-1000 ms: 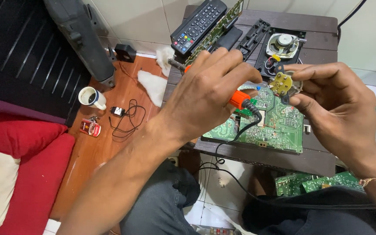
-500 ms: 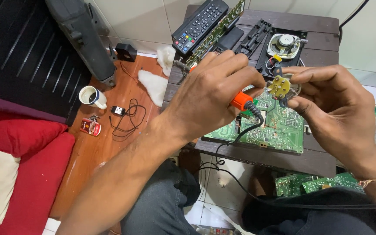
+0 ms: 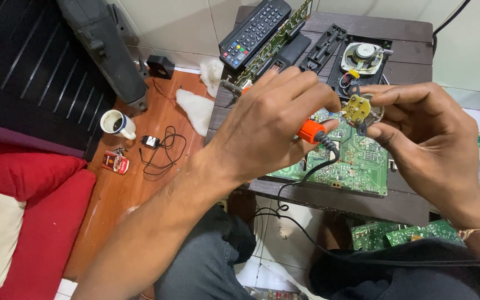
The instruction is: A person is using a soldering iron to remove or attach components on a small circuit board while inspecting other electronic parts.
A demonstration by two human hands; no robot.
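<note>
1. The dark wooden counter (image 3: 412, 200) fills the right half of the scene, with a brown wooden floor (image 3: 134, 194) to its left and a red cushion (image 3: 34, 222) at the near left.
2. A flat green printed circuit board (image 3: 356, 164) lies on the counter, near its front edge, under both hands.
3. At the far side of the counter sit a black remote control with rows of buttons (image 3: 254, 30) and a round silver speaker in a black frame (image 3: 365, 55).
4. The left hand (image 3: 268, 130) is clenched around an orange-handled soldering iron with a black cord (image 3: 310, 131); the tip is hidden behind the fingers, so contact cannot be told.
5. The right hand (image 3: 434, 144) pinches a small yellowish round electronic part with metal legs (image 3: 358, 108) between thumb and fingers, just above the green board and close to the iron.
6. The step in hand looks like soldering work on the small part. The next move likely calls for a steady pinch and a fine, careful touch of the iron to one leg, with fingers kept off the hot end.
7. On the floor at the left stand a white mug (image 3: 115, 123) and a tangled thin black cable (image 3: 162, 153).
</note>
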